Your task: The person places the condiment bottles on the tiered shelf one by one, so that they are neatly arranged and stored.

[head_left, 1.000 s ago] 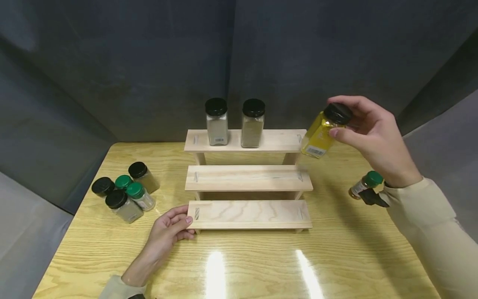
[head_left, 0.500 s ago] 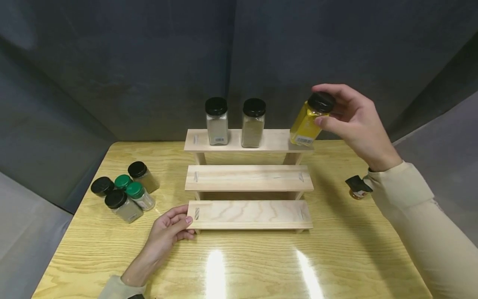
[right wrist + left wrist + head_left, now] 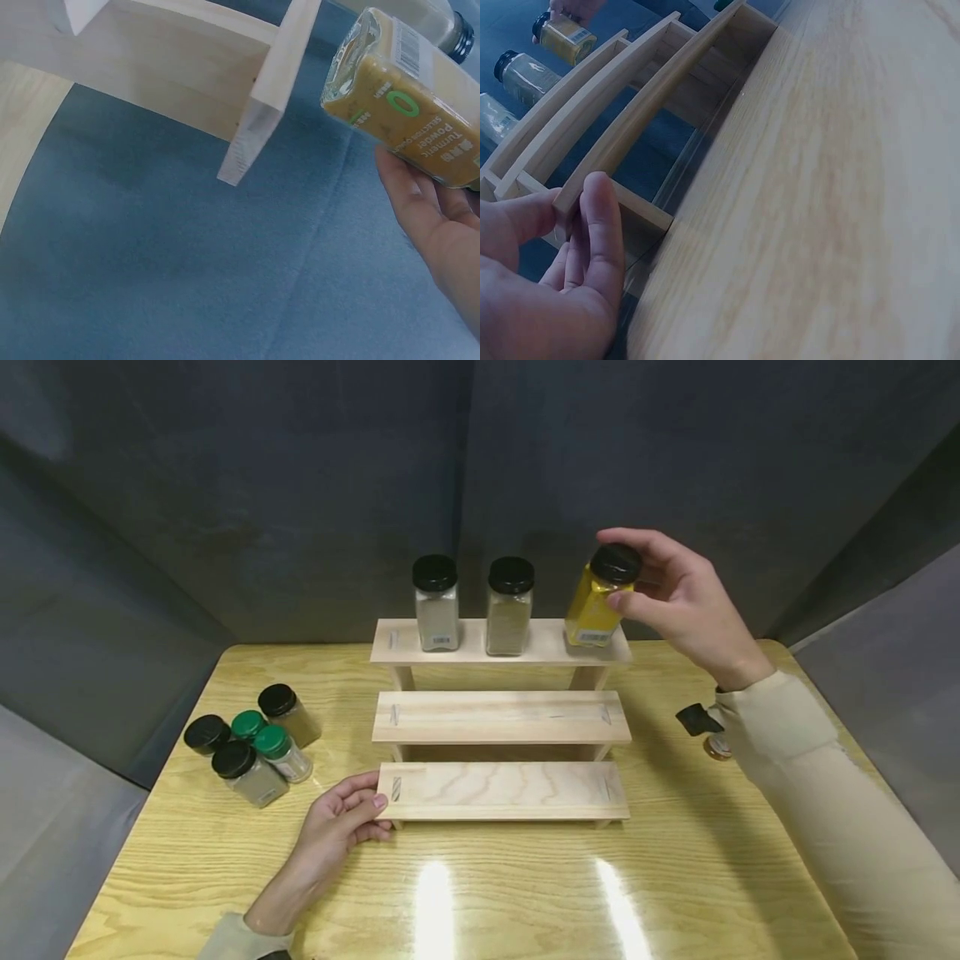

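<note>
My right hand point(image 3: 678, 602) grips a yellow turmeric powder jar point(image 3: 592, 610) near its black lid. The jar leans slightly over the right end of the top tier of a three-tier wooden rack point(image 3: 501, 717). In the right wrist view, a gap shows between the jar's base point(image 3: 351, 64) and the board. Two spice jars stand upright on that tier: a whitish one point(image 3: 437, 618) at left and a beige one point(image 3: 508, 622) in the middle. Thumb and fingers of my left hand point(image 3: 341, 818) pinch the left end of the lowest board point(image 3: 592, 161).
Several jars with black or green lids cluster on the table's left, among them a green-capped one point(image 3: 288, 760) and a dark-lidded one point(image 3: 255, 781). Right of the rack, a small bottle point(image 3: 717, 746) is mostly hidden by the right sleeve point(image 3: 795, 735). Dark curtains hang behind the table.
My right hand has carried the turmeric jar leftward from beside the rack to over the top tier's right end, and the jar is more upright. The left hand keeps its place.
</note>
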The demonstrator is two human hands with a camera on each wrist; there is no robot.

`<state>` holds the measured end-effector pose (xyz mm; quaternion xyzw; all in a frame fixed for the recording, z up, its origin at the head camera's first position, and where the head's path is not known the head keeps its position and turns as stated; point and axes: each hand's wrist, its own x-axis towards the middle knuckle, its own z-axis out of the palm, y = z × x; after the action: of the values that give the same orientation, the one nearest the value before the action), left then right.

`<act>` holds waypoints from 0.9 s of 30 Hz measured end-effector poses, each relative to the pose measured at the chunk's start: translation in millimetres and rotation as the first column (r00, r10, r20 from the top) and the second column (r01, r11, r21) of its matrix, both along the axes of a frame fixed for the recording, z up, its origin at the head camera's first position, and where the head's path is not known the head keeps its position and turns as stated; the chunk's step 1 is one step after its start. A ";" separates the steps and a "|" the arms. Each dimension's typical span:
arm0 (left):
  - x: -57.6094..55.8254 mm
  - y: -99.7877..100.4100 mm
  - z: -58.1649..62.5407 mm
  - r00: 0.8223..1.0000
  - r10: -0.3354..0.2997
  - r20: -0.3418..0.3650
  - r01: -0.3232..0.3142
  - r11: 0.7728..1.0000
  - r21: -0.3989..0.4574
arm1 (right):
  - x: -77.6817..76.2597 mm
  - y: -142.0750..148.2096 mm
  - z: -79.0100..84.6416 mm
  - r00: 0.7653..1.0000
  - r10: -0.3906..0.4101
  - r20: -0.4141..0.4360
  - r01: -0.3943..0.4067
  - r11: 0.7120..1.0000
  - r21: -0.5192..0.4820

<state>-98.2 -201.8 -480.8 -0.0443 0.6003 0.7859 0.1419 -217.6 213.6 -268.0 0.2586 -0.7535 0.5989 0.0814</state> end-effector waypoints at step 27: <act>1.4 1.1 1.2 1.000 -0.009 -0.018 0.009 1.000 0.006 | -7.3 -11.9 -15.1 1.000 0.008 -0.030 -0.006 0.998 0.059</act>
<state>-96.8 -200.8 -479.6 -0.0342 0.5995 0.7872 0.1403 -224.9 201.7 -283.1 0.2725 -0.7687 0.5727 0.0828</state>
